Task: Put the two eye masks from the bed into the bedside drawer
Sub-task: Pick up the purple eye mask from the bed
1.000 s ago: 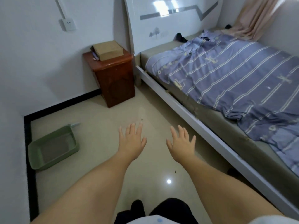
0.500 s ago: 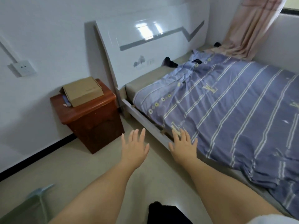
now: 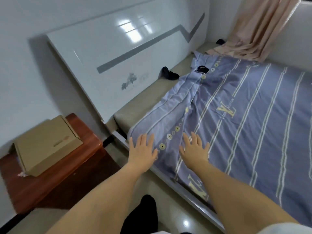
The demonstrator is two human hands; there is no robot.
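- Black against the bare mattress, one eye mask [image 3: 170, 73] lay near the headboard [image 3: 108, 53], just beside the edge of the striped blue sheet [image 3: 249, 119].
- We saw the second eye mask [image 3: 202, 69] resting on the sheet's top end, near the first.
- Our left hand [image 3: 142, 153] hovered flat, fingers spread and gripping nothing, over the near bed edge.
- Our right hand [image 3: 194, 149] was likewise flat and empty above the sheet, well apart from both masks.
- We saw the red-brown bedside cabinet [image 3: 55, 179] to the left of the bed, carrying a cardboard box [image 3: 45, 144]; we could not see its drawer.
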